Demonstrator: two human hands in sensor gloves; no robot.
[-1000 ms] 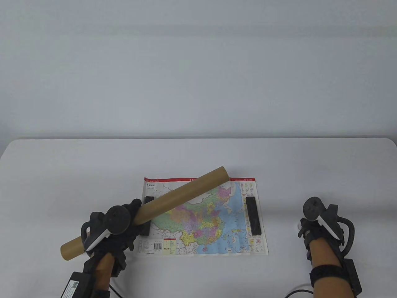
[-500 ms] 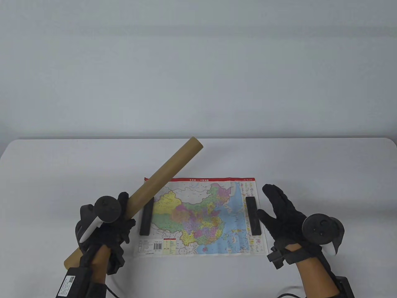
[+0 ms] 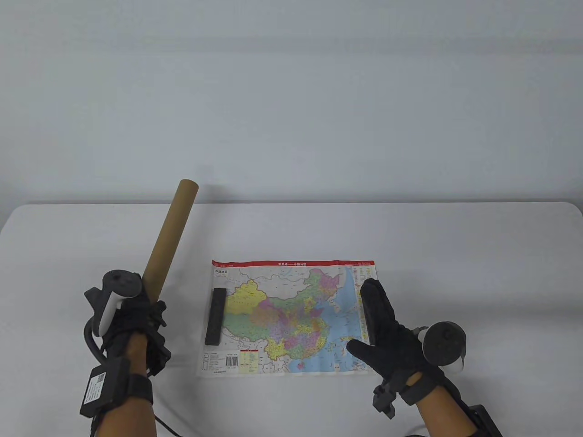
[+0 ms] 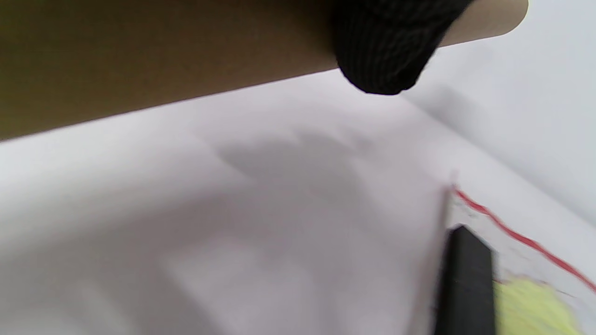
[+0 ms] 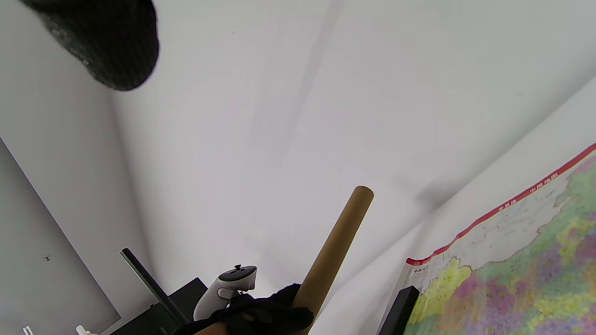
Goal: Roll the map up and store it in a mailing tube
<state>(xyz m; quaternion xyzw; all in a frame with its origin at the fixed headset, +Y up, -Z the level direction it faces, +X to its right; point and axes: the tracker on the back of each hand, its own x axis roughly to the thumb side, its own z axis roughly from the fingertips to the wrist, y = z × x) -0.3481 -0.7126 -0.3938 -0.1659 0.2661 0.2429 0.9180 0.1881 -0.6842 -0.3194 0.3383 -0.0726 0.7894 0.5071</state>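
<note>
The colourful map (image 3: 291, 318) lies flat on the white table (image 3: 291, 227). My left hand (image 3: 136, 314) grips the lower part of the brown cardboard mailing tube (image 3: 168, 239). The tube stands steeply, its top leaning to the right, left of the map and clear of it. My right hand (image 3: 380, 318) lies with straight fingers and spread thumb over the black weight bar on the map's right side, hiding most of it. In the left wrist view the tube (image 4: 163, 60) runs along the top under a gloved fingertip (image 4: 382, 56). In the right wrist view the tube (image 5: 335, 251) rises beside the map (image 5: 512, 279).
A second black weight bar (image 3: 215, 316) lies on the map's left side, also seen in the left wrist view (image 4: 465, 284). A plain pale wall stands behind the table's far edge.
My left hand swung the tube off the map, from lying across it to standing steeply at the left. My right hand moved from the table's right side onto the right weight bar.
</note>
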